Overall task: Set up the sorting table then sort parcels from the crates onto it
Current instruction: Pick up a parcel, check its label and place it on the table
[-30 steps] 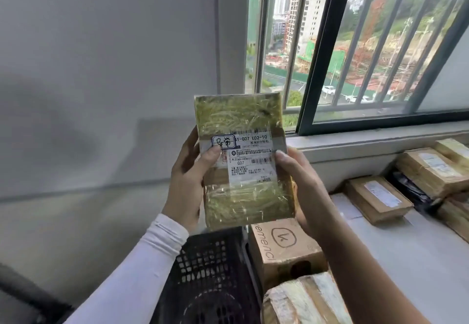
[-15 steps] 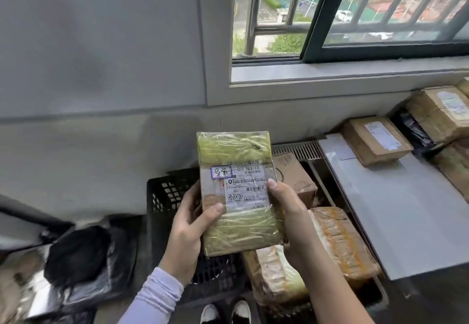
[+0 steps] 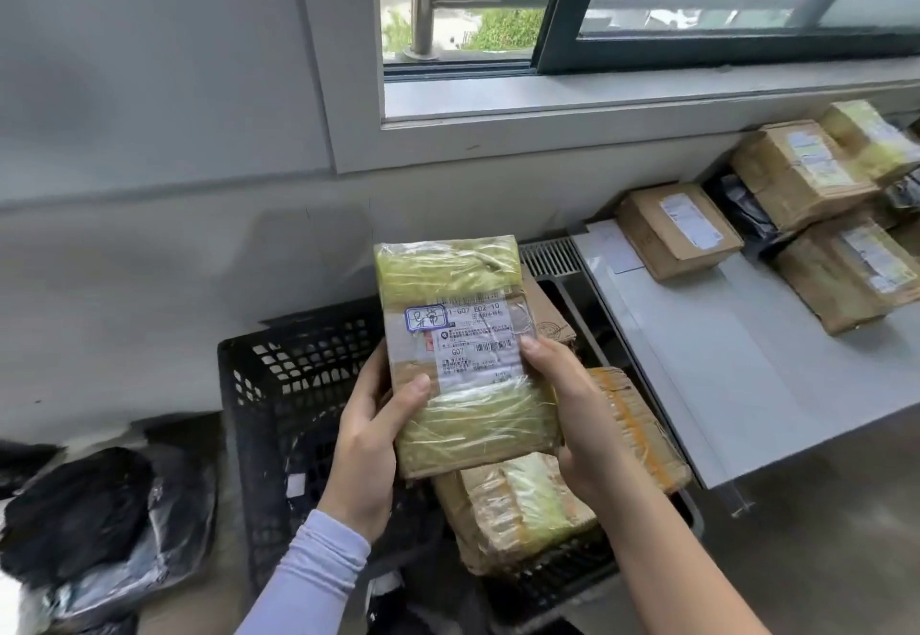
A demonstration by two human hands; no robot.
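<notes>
Both hands grasp a tape-wrapped parcel (image 3: 463, 360) above the black crate (image 3: 298, 385): the left hand (image 3: 371, 440) curls round its left edge with the thumb on the face, the right hand (image 3: 572, 415) clamps the right edge. The glossy wrap looks slippery (only the lower half is gripped), so the top could tip and the parcel drop back among the crate's boxes. Swung carelessly toward the sorting table (image 3: 747, 385), it might knock the labelled cardboard box (image 3: 679, 231) near the table's corner.
</notes>
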